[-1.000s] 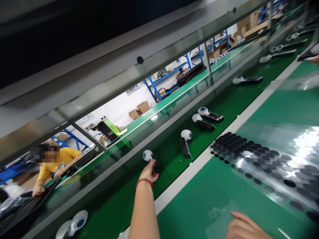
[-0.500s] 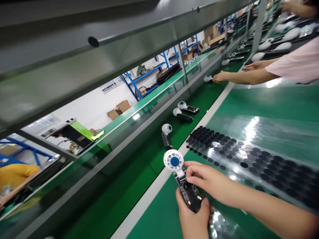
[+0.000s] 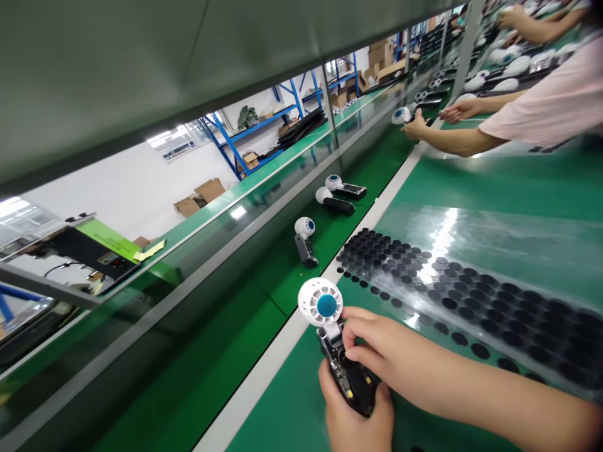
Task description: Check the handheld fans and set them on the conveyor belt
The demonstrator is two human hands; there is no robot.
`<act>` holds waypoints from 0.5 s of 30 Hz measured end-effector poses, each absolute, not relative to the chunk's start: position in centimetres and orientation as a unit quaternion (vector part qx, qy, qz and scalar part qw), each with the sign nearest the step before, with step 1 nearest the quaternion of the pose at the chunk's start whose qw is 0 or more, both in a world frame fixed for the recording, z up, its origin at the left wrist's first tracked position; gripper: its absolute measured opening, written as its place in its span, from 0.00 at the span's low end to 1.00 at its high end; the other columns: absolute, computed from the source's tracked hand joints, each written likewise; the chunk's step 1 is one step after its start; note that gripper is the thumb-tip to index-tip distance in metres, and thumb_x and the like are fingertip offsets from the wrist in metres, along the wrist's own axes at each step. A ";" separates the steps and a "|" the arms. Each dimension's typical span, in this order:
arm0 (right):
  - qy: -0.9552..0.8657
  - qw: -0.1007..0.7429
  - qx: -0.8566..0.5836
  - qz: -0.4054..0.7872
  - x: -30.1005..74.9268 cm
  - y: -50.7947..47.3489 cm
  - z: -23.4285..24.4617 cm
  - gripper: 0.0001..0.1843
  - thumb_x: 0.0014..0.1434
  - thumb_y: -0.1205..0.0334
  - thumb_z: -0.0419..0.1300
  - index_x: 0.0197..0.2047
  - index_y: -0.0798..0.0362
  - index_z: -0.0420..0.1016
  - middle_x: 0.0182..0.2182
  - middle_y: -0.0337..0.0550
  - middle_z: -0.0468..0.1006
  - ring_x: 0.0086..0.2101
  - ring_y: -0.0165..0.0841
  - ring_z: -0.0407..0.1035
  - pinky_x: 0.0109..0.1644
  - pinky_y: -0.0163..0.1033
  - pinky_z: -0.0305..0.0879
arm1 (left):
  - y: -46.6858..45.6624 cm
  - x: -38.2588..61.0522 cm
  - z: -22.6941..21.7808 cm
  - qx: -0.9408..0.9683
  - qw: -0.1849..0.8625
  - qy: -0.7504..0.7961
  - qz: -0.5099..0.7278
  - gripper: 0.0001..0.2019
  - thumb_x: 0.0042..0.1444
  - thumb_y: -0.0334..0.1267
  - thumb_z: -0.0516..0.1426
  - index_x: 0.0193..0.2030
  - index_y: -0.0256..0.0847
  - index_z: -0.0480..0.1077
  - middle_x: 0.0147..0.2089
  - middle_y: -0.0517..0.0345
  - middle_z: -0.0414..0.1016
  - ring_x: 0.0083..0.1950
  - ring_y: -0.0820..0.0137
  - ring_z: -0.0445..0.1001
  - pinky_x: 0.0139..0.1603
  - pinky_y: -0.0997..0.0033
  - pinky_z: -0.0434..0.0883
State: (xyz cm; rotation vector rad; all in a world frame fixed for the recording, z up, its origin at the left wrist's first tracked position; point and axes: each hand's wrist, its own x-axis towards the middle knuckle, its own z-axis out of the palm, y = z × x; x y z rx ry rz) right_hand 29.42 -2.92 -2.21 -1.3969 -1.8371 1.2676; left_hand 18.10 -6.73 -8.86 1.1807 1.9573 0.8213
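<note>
My left hand [image 3: 355,411] is wrapped round the black handle of what looks like a small handheld fan [image 3: 325,307]. The fan has a white round vented head with a blue centre, and it points up and away from me. Parts and two small yellow spots show on the open-faced handle. My right hand [image 3: 372,345] is closed in a pinch at the upper handle, just below the head. Something dark and roundish is at its fingertips, but I cannot make it out. Beside my right forearm lies a clear sheet with rows of black discs [image 3: 464,301].
Several similar fans lie on the green belt [image 3: 235,351], the nearest one [image 3: 305,242] just beyond mine. A pale rail [image 3: 264,370] separates belt and green table [image 3: 509,182]. A co-worker's hand [image 3: 414,125] holds a fan farther along. A metal beam [image 3: 141,81] hangs overhead.
The view has shifted a little, so the fans and belt appear farther left and higher. Both my hands stay on the same fan. The co-worker's fan now shows its blue centre.
</note>
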 end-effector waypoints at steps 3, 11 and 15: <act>-0.679 0.244 -0.517 0.461 29.4 -3.0 -2.2 0.10 0.55 0.73 0.46 0.26 0.51 0.57 0.38 0.35 0.66 0.29 0.28 0.62 0.28 0.32 0.59 | -6.7 18.1 -8.8 0.459 0.343 0.759 0.310 0.29 0.37 0.40 0.59 0.48 0.44 0.54 0.40 0.44 0.75 0.40 0.53 0.73 0.35 0.63 0.65; -0.687 0.259 -0.529 0.424 28.7 -3.0 -2.4 0.11 0.54 0.77 0.49 0.27 0.51 0.57 0.37 0.35 0.66 0.31 0.28 0.64 0.32 0.33 0.60 | -6.8 17.6 -9.2 0.456 0.345 0.754 0.324 0.30 0.37 0.43 0.60 0.49 0.43 0.58 0.40 0.46 0.76 0.40 0.54 0.75 0.34 0.66 0.68; -0.689 0.293 -0.507 0.426 28.5 -3.2 -3.0 0.12 0.54 0.78 0.48 0.28 0.51 0.57 0.38 0.35 0.66 0.32 0.27 0.64 0.34 0.32 0.60 | -6.9 17.3 -10.0 0.457 0.347 0.744 0.343 0.29 0.38 0.46 0.57 0.49 0.39 0.59 0.37 0.47 0.76 0.36 0.56 0.75 0.31 0.67 0.68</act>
